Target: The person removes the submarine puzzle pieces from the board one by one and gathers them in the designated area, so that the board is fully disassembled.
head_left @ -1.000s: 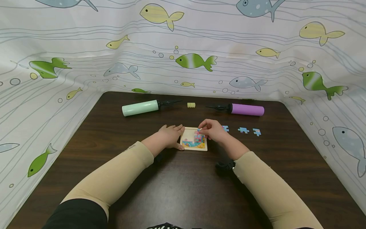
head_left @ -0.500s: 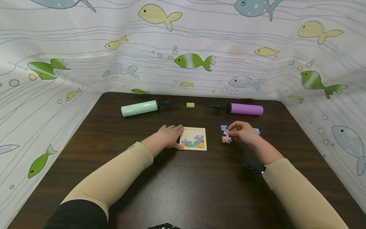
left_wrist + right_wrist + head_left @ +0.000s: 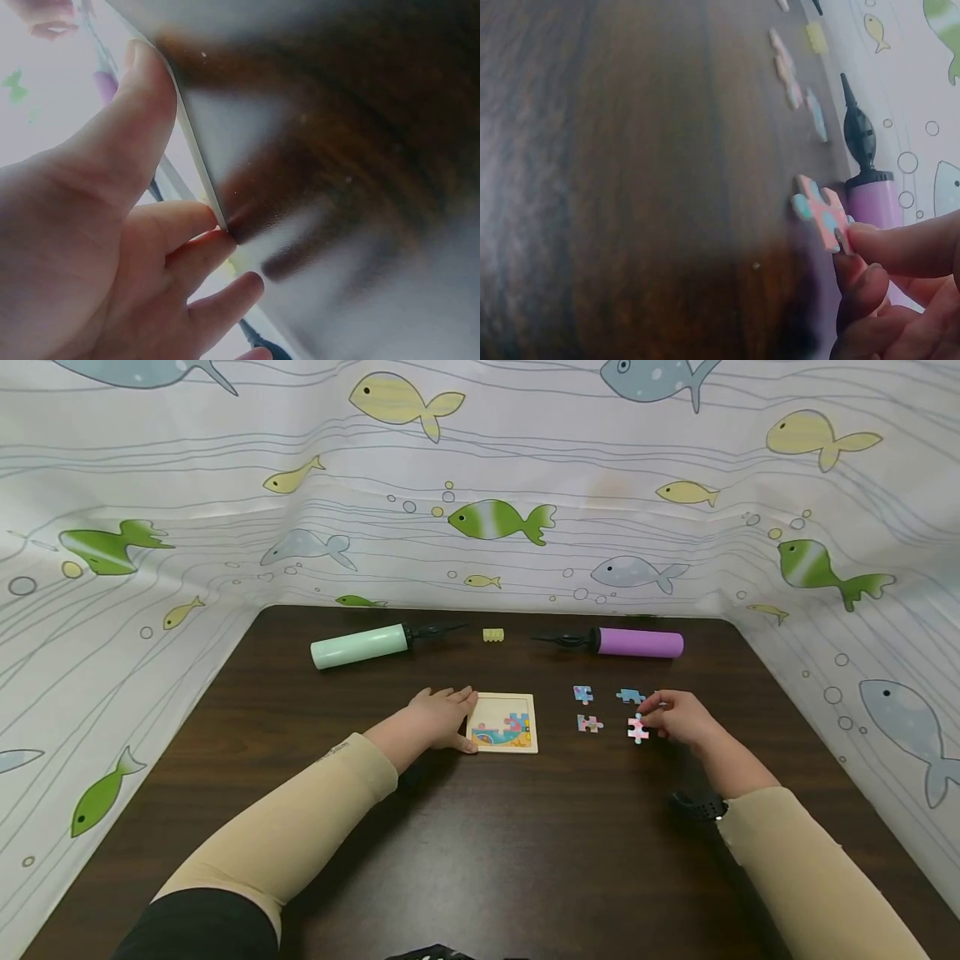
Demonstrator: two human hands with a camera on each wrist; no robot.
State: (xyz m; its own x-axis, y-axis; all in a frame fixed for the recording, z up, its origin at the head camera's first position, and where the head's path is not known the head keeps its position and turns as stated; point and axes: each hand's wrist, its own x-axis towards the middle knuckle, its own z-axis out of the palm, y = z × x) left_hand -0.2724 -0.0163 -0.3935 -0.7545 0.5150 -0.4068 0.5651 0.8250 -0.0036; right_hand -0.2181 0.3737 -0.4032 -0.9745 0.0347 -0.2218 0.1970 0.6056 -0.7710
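Note:
My left hand point(image 3: 441, 718) rests along the left edge of a square wooden puzzle frame point(image 3: 536, 727). Its fingers are straight, and in the left wrist view the thumb and fingertips lie at the frame's rim point(image 3: 196, 161). A few puzzle pieces point(image 3: 504, 737) fill the bottom and right of the frame, above which bare wood shows. To the right, my right hand point(image 3: 677, 717) pinches a pink jigsaw piece point(image 3: 637, 728) with light blue spots between thumb and finger. In the right wrist view this jigsaw piece point(image 3: 823, 214) is tilted close over the table.
Loose pieces lie between the frame and my right hand: a blue one point(image 3: 582, 695), a pink one point(image 3: 590, 724) and another blue one point(image 3: 631, 696). Farther back are a green hand pump point(image 3: 360, 647), a yellow block point(image 3: 492, 635) and a purple hand pump point(image 3: 640, 642).
My right hand has moved right, from the frame to the loose pieces. Pink pieces have left the frame: one lies on the table, another is in my fingers. The left hand stays put.

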